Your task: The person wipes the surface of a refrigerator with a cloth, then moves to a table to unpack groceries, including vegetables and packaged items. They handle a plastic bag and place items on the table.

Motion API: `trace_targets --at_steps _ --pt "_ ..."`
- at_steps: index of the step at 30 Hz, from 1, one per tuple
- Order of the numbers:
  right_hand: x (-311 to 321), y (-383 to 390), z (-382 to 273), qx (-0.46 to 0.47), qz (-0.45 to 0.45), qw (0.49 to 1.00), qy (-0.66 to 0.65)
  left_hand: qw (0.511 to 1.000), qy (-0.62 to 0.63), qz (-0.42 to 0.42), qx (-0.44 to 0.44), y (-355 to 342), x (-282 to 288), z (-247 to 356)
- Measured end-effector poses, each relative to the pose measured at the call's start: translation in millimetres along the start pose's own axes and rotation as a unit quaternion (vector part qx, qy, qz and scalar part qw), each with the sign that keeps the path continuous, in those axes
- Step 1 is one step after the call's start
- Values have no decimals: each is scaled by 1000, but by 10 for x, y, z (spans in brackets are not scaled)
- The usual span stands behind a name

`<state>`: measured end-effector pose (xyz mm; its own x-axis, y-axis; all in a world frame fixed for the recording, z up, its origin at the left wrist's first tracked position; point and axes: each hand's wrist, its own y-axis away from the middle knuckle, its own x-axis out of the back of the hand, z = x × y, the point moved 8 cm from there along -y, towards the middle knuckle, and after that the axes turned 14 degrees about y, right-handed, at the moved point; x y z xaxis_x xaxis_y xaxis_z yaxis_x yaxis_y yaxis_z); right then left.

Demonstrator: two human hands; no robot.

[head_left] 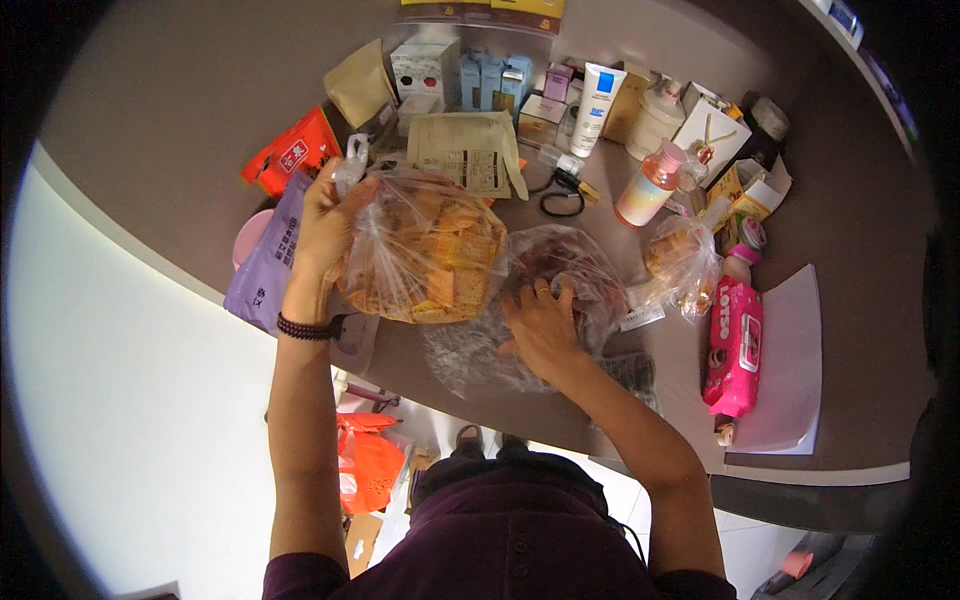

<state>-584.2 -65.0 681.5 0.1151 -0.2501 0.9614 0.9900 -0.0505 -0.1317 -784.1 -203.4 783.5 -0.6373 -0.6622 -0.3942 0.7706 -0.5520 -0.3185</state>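
Observation:
My left hand (322,225) is closed round the gathered neck of a clear plastic bag (425,250). Orange-yellow packets fill this bag, which is held up over the desk's front part. To its right, a crumpled clear plastic bag (570,255) lies on the desk, with something dark reddish showing through its far end. My right hand (543,325) is on this crumpled bag, its fingers bent into the loose film and the thumb pointing left. Part of the crumpled bag is hidden under that hand and behind the bag of packets.
Along the back stand small boxes, a white tube (598,110) and a pink-orange bottle (646,188). Black-handled scissors (563,195) lie in the middle. A small snack bag (685,260), pink wipes pack (735,345) and white paper (785,370) are right; a purple bag (272,255) is left.

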Motion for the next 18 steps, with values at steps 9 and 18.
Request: trace_targets --at_steps 9,18 --pt "-22 -162 -2 19 66 997 24 985 -167 -29 -7 -91 -89 -175" --pt "-292 -343 -10 25 -24 998 -56 959 -262 -111 -21 -52 -199 -330"
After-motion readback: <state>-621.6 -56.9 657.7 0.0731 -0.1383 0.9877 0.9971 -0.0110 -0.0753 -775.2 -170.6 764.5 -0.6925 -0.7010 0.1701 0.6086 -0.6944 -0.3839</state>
